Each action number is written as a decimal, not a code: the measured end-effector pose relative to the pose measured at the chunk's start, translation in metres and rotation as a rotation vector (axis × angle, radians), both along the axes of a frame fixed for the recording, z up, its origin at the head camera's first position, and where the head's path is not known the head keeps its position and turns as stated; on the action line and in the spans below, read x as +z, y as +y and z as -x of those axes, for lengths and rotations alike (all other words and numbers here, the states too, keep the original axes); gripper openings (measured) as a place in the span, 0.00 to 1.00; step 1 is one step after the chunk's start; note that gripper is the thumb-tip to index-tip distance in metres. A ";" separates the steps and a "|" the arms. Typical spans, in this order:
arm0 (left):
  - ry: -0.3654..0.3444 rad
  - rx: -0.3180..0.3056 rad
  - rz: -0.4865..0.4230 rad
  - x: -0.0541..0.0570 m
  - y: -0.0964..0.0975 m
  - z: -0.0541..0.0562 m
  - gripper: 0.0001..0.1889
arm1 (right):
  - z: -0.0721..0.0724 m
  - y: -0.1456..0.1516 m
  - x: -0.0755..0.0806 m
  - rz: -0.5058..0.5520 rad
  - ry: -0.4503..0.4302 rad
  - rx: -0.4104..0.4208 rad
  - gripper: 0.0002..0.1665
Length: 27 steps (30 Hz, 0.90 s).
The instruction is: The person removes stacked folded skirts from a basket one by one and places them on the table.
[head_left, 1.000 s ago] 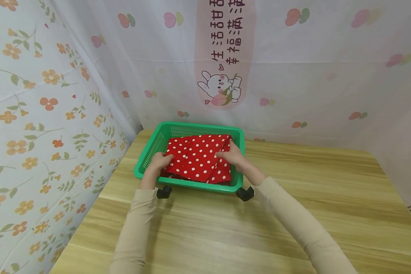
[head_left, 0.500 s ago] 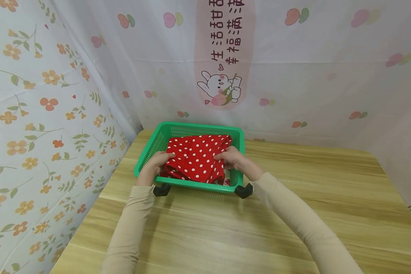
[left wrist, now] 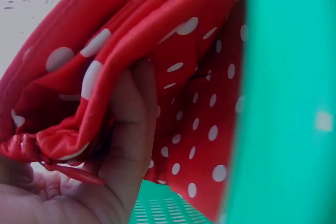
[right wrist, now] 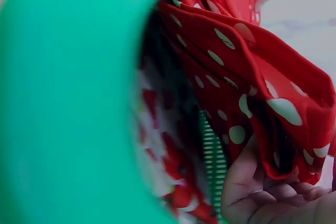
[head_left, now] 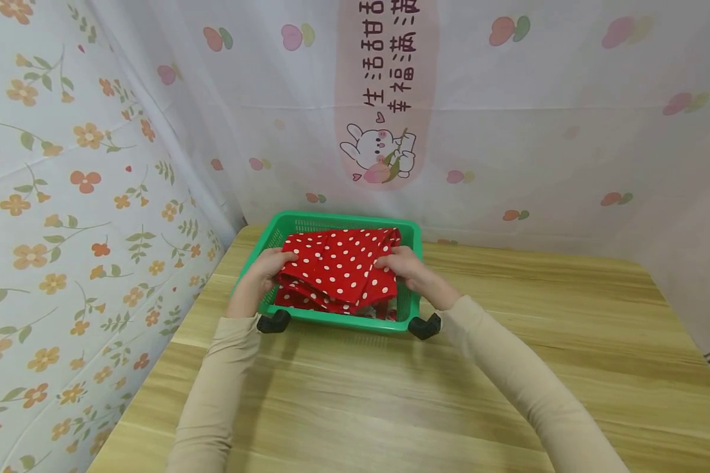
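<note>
Both hands hold a folded red cloth with white polka dots (head_left: 343,263) inside a green plastic basket (head_left: 331,319). My left hand (head_left: 266,268) grips its left edge, thumb on top. In the left wrist view, the fingers (left wrist: 131,124) reach under the folded layers beside a gathered edge with a thin red loop. At the right edge, my right hand (head_left: 409,266) pinches the stacked layers, thumb above and other fingers beneath. More dotted red fabric (head_left: 298,297) hangs below the top fold. Under it lies a white fabric with a red print (right wrist: 157,135), partly hidden.
The basket stands on a wood-grain table (head_left: 509,341) near its back left corner. Behind hangs a white curtain (head_left: 509,131) with a rabbit print; a flowered curtain (head_left: 83,217) borders the left. Black wrist mounts (head_left: 424,326) sit close to the basket's front rim.
The red cloth has risen slightly, showing lower layers and the printed fabric at the front. My left hand has shifted left and up; the right hand slid down the edge, then rose a little.
</note>
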State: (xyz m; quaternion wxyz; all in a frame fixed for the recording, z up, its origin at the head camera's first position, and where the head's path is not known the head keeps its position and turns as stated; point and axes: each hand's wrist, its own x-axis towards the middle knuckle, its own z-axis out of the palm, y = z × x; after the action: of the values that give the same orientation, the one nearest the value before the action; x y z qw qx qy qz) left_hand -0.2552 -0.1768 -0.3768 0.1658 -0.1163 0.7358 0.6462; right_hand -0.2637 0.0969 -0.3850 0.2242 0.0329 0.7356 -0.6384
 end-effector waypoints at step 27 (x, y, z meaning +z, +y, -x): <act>-0.140 -0.119 0.355 -0.006 0.011 0.010 0.25 | -0.003 0.005 0.011 -0.017 0.008 0.030 0.28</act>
State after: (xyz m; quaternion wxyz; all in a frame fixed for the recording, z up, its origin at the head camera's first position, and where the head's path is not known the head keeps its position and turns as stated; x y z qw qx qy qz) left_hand -0.2647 -0.1660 -0.3823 0.2316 -0.1447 0.8303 0.4858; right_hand -0.2606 0.1018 -0.3742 0.2304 0.0211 0.7422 -0.6290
